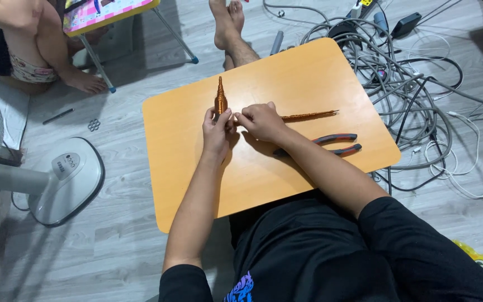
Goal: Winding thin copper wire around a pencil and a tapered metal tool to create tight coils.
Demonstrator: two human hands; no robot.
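Observation:
My left hand (217, 130) grips the lower end of a copper-coloured wire-wound cone piece (220, 99) that stands upright on an orange lap table (185, 168). My right hand (259, 120) pinches the same piece close beside the left hand's fingertips. A long thin copper-wound rod (308, 116) stretches to the right from behind my right hand, lying flat on the table. Pliers with red and grey handles (337, 143) lie on the table just right of my right forearm.
A heap of grey, black and white cables (403, 84) lies on the floor at the right. A standing fan's base (65, 179) is at the left. Another person's legs (46, 50) and a small folding table (107, 14) are at the top left.

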